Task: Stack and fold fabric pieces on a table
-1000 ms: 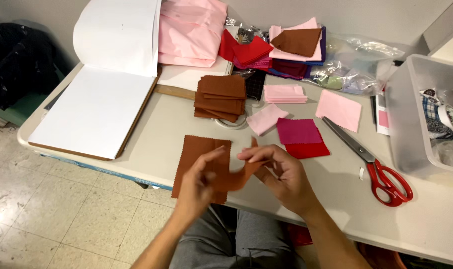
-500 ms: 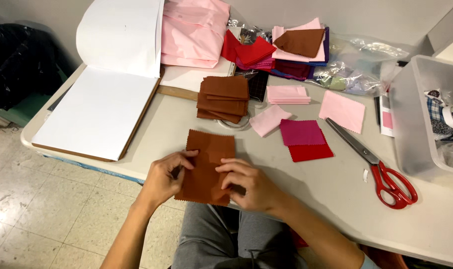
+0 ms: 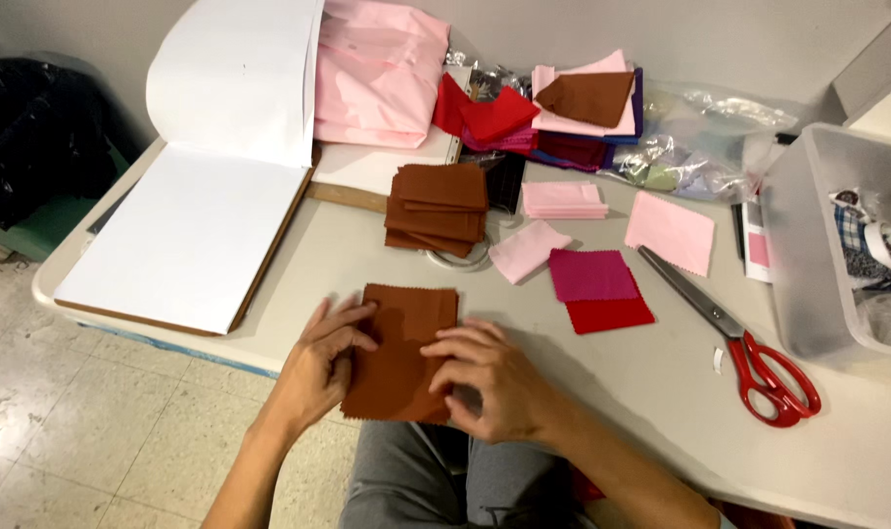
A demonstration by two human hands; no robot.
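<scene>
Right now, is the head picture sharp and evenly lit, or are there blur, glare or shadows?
Head view: mostly sharp, both hands crisp on the brown pinked-edge fabric piece; the big open white sketchbook looks bright, nearly washed out; soft shadows lie beside the red-handled scissors; the table edge curves a little, as through a wide lens.

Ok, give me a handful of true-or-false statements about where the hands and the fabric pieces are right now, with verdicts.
1. Both hands press on the brown fabric piece at the table edge. True: left hand on its left side, right hand on its right.
2. The red-handled scissors are in the right hand. False: they lie on the table, untouched.
3. A stack of brown squares sits beyond the piece being handled. True.
4. The open sketchbook lies to the person's right. False: it is on the left.
5. The magenta square overlaps a red square. True.
</scene>
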